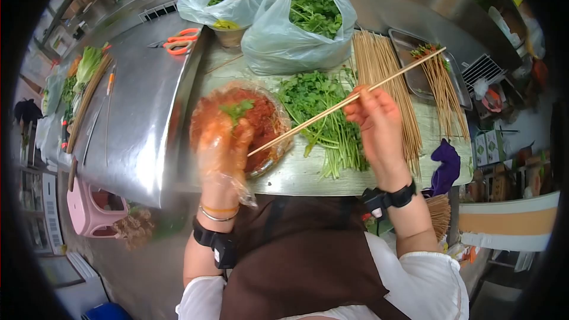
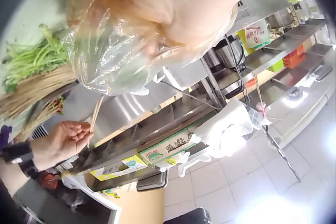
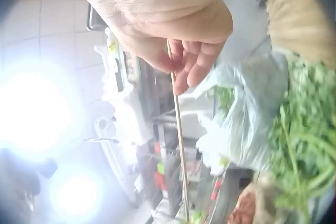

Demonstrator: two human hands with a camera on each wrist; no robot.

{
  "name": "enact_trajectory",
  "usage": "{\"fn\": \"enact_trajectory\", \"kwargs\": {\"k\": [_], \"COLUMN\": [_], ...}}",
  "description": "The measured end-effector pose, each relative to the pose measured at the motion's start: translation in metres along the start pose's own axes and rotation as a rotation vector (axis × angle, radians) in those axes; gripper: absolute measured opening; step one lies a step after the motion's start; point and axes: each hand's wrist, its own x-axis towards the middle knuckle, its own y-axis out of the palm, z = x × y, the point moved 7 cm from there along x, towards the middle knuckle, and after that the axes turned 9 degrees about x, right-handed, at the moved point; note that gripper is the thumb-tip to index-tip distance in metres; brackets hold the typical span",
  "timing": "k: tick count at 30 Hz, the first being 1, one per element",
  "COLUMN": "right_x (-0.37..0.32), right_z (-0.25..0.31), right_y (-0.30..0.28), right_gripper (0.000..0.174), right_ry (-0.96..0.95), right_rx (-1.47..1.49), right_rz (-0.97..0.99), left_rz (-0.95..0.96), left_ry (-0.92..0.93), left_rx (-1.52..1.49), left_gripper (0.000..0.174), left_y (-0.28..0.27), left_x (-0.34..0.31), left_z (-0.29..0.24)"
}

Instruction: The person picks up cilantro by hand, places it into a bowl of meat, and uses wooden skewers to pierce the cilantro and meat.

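Observation:
My left hand (image 1: 222,149), in a clear plastic glove smeared orange-red, is over a plastic-lined bowl (image 1: 274,163) of red seasoned meat (image 1: 256,106). At its fingertips it holds a green cilantro sprig (image 1: 238,108); blur and the glove hide part of the grip. Bare, my right hand (image 1: 379,115) pinches a long bamboo skewer (image 1: 320,117) between thumb and fingers. The skewer slants down leftward, its lower end beside the gloved fingers. In the right wrist view the right hand (image 3: 181,50) grips the skewer (image 3: 181,145) with bent fingers.
Loose cilantro (image 1: 323,118) lies between the bowl and a bundle of skewers (image 1: 385,83). A bag of greens (image 1: 299,47) stands behind. Filled skewers (image 1: 441,92) rest across a metal tray (image 1: 409,80) at right. Orange-handled scissors (image 1: 181,41) lie on the steel counter (image 1: 136,118).

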Motion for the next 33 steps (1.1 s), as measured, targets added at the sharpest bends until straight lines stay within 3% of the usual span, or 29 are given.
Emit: {"fn": "enact_trajectory", "kwargs": {"k": [2,3,8,9,11,14,18,20,22,26,28,29,31,32,33], "right_x": [-0.014,-0.019,-0.032,-0.032,-0.025,-0.007,-0.008,-0.011,-0.006,0.004,0.006,0.007,0.009,0.011,0.012], "right_z": [-0.015,-0.021,-0.042,-0.043,-0.031,0.010,0.038,0.036,0.031,0.039,0.043,0.042,0.041,0.040,0.038], "right_y": [0.014,0.019,0.036,0.037,0.035,0.005,-0.033,-0.058,-0.092,-0.111,-0.102,-0.100,-0.098,-0.098,-0.098], "right_gripper": [0.018,0.018,0.020,0.021,0.023,0.024,0.022,0.022,0.021,0.020,0.020,0.020,0.020,0.021,0.021], "right_ry": [-0.021,-0.006,0.129,0.167,0.084,-0.122,-0.011,0.037,-0.095,-0.213,-0.238,-0.249,-0.272,-0.277,-0.271], "right_rx": [0.018,0.055,0.177,0.200,0.166,0.060,-0.157,-0.115,0.016,0.181,0.186,0.189,0.193,0.204,0.215], "right_rz": [0.008,0.016,0.068,0.088,0.073,0.030,-0.024,-0.078,-0.238,-0.322,-0.368,-0.364,-0.358,-0.350,-0.353], "left_rz": [-0.007,-0.107,-0.021,0.071,-0.099,-0.174,-0.281,-0.231,-0.108,0.009,-0.181,-0.276,-0.240,-0.134,-0.025], "left_ry": [-0.084,-0.117,-0.087,-0.040,0.068,-0.027,0.232,0.135,-0.102,0.080,-0.023,-0.073,-0.086,-0.067,-0.051], "left_rx": [-0.050,0.026,0.023,0.027,0.037,0.275,0.591,0.458,0.087,0.017,0.011,0.002,0.005,-0.004,-0.013], "left_gripper": [0.031,0.031,0.028,0.026,0.026,0.016,0.007,0.007,0.021,0.040,0.004,0.015,0.018,0.005,0.022], "left_y": [0.012,0.018,0.006,0.013,0.015,0.000,-0.017,-0.037,-0.080,-0.132,-0.086,-0.062,-0.044,-0.051,-0.068], "left_x": [0.003,0.005,0.005,0.004,-0.008,0.008,0.021,0.024,0.036,0.046,0.031,0.022,0.012,0.015,0.021], "left_z": [0.011,0.012,0.021,0.018,0.007,-0.001,-0.014,-0.006,0.015,0.044,0.026,0.017,0.008,0.009,0.013]}}
